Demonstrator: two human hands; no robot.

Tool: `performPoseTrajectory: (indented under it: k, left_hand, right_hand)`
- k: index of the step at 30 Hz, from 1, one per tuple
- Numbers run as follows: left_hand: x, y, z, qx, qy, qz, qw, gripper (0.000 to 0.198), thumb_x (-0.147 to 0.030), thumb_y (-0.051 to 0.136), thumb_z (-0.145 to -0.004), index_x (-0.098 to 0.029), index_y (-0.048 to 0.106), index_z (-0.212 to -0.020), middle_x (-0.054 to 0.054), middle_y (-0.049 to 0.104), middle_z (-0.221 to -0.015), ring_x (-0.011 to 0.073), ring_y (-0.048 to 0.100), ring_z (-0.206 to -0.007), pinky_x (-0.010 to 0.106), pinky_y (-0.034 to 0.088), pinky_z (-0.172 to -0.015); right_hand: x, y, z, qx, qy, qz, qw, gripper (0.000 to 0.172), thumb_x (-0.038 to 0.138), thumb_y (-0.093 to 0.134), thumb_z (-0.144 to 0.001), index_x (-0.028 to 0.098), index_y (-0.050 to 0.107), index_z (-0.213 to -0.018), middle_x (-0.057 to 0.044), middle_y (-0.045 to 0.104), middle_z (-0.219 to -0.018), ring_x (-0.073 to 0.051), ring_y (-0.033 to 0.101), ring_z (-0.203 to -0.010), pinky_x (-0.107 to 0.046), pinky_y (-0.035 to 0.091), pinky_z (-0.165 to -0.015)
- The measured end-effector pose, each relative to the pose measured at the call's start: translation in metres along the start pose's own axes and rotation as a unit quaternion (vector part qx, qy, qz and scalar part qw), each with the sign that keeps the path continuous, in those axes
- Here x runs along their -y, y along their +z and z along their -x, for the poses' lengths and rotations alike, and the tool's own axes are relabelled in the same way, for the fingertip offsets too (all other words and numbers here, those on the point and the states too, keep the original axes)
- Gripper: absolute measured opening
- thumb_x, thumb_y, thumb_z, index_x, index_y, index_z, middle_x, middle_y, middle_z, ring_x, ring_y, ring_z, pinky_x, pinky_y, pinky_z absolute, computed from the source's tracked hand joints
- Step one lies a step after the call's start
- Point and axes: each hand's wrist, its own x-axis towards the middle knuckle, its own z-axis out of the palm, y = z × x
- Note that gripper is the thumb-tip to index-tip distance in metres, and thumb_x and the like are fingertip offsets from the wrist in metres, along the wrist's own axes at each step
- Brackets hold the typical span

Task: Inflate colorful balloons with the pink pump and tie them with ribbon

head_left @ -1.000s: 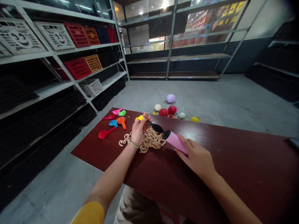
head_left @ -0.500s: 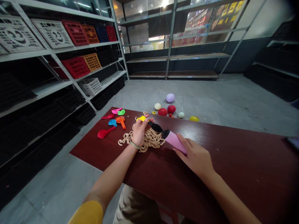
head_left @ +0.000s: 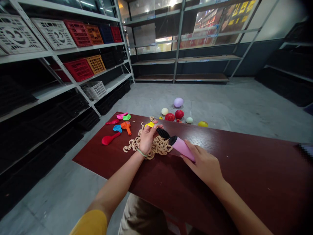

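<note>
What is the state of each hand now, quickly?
Left hand: closed, holding a yellow balloon.
Right hand: closed, holding the pump.

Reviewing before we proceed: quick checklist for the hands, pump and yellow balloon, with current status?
1. Right hand has a firm hold on the pump: ok, it grips the pink body.
2. Left hand has the yellow balloon: ok, held at the fingertips.
3. Pump's black end points at the left hand: ok.
4. Balloon mouth seated on the pump: cannot tell, left fingers hide the joint.
5. Area under the left hand uncluttered: not ok, beige curls lie there.
6. Flat balloons apart from the pump: ok, they lie left of the curls.
</note>
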Motion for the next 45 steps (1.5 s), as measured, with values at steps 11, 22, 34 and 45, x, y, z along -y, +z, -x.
performPoseTrajectory:
  k: [11,22,34,45]
  left_hand:
    - [0.002,0.002,0.004,0.031,-0.014,0.0,0.999,0.037,-0.035,0.073,-0.081,-0.017,0.066,-0.113,0.011,0.072,-0.11,0.0249,0.067,-0.107,0.038,0.051,-0.093]
    - [0.002,0.006,0.012,0.11,-0.053,0.06,0.991,0.04,-0.041,0.065,-0.088,-0.016,0.065,-0.118,0.013,0.07,-0.115,0.0268,0.063,-0.114,0.042,0.046,-0.1]
    - [0.006,0.021,0.015,-0.034,0.041,0.085,0.995,0.035,-0.056,0.061,-0.085,-0.023,0.05,-0.085,-0.001,0.054,-0.071,0.0141,0.058,-0.069,0.031,0.052,-0.071]
    - [-0.044,-0.034,-0.031,-0.256,0.111,0.146,0.949,0.02,-0.027,0.053,-0.089,-0.02,0.041,-0.074,-0.007,0.039,-0.059,0.0056,0.041,-0.045,0.019,0.031,-0.044]
  right_hand:
    - [0.003,-0.003,0.0,0.0,0.008,-0.001,1.0,0.054,0.048,0.05,-0.094,0.025,0.044,-0.143,-0.004,0.07,-0.111,-0.019,0.067,-0.083,-0.029,0.045,-0.062]
    - [0.008,-0.003,-0.001,0.001,0.012,-0.03,0.999,0.053,0.046,0.048,-0.095,0.026,0.041,-0.144,-0.006,0.067,-0.12,-0.021,0.068,-0.09,-0.031,0.05,-0.067]
    - [0.022,0.009,-0.005,0.035,-0.03,-0.081,0.996,0.057,0.038,0.048,-0.094,0.023,0.034,-0.147,-0.011,0.064,-0.118,-0.026,0.062,-0.099,-0.037,0.048,-0.079]
    - [-0.007,0.009,-0.003,0.016,-0.078,0.036,0.996,0.057,0.033,0.056,-0.088,0.029,0.043,-0.143,-0.003,0.067,-0.098,-0.02,0.061,-0.083,-0.029,0.036,-0.062]
